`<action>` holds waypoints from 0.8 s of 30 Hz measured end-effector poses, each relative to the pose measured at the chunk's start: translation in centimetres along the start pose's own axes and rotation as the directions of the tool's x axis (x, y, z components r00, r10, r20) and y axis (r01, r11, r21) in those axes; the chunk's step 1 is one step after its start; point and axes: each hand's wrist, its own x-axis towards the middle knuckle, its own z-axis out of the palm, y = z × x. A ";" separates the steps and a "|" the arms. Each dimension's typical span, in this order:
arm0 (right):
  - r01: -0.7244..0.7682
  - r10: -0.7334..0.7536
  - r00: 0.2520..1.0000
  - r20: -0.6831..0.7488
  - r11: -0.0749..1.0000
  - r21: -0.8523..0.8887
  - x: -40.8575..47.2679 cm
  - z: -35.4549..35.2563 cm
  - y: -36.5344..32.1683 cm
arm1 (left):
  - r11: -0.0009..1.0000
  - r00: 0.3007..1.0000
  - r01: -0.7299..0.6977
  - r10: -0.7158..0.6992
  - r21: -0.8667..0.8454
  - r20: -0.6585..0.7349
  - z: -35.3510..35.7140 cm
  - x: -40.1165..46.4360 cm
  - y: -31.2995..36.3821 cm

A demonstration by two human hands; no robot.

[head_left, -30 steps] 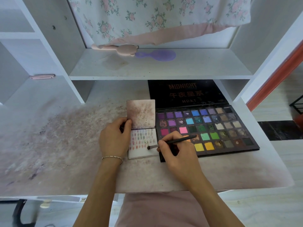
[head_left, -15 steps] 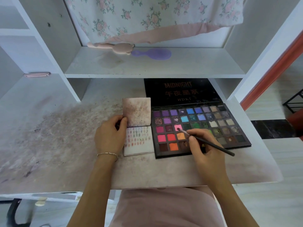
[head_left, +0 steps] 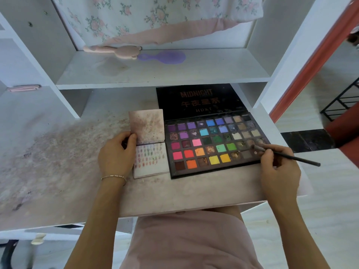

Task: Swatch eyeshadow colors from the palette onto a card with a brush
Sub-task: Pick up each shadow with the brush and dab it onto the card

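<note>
An open black eyeshadow palette (head_left: pixel 213 146) with several rows of coloured pans lies on the desk, its lid (head_left: pixel 198 100) tipped back. To its left lies a small folded card (head_left: pixel 151 160) with rows of colour swatches on its lower leaf. My left hand (head_left: pixel 116 152) holds the card's left edge at the fold. My right hand (head_left: pixel 277 171) pinches a thin black brush (head_left: pixel 287 156). The brush tip rests on a brownish pan near the palette's right end.
The stained desk top (head_left: pixel 58 152) stretches left of the card. A shelf (head_left: pixel 155 74) above carries a pink brush (head_left: pixel 116 50) and a purple hairbrush (head_left: pixel 165 57). Floral cloth (head_left: pixel 155 14) hangs behind. The desk's front edge (head_left: pixel 174 208) is near my lap.
My right hand moved the brush from the card to a pink pan, then right to a brownish pan at the palette's right end. My left hand stayed on the card.
</note>
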 end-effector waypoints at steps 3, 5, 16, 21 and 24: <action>-0.031 0.029 0.998 -0.051 0.999 -0.029 0.1 -0.2 0.1 | 1.000 1.000 -0.005 0.005 0.008 0.002 0.0 0.0 0.0; -0.030 0.028 0.998 -0.051 0.999 -0.042 0.0 -0.1 0.0 | 1.000 1.000 -0.007 0.007 0.013 0.000 0.0 -0.1 0.1; -0.016 0.014 0.999 -0.035 0.998 -0.065 0.0 0.0 -0.1 | 1.000 1.000 -0.017 0.017 0.017 -0.007 0.0 -0.1 0.0; -0.010 0.010 1.000 0.003 0.998 -0.055 0.0 0.1 -0.1 | 0.999 1.000 -0.025 0.026 0.020 -0.012 0.0 0.0 0.0; -0.004 0.003 1.000 -0.026 0.998 -0.057 0.0 0.0 -0.1 | 0.999 1.000 -0.027 0.027 0.021 -0.012 0.0 -0.1 0.0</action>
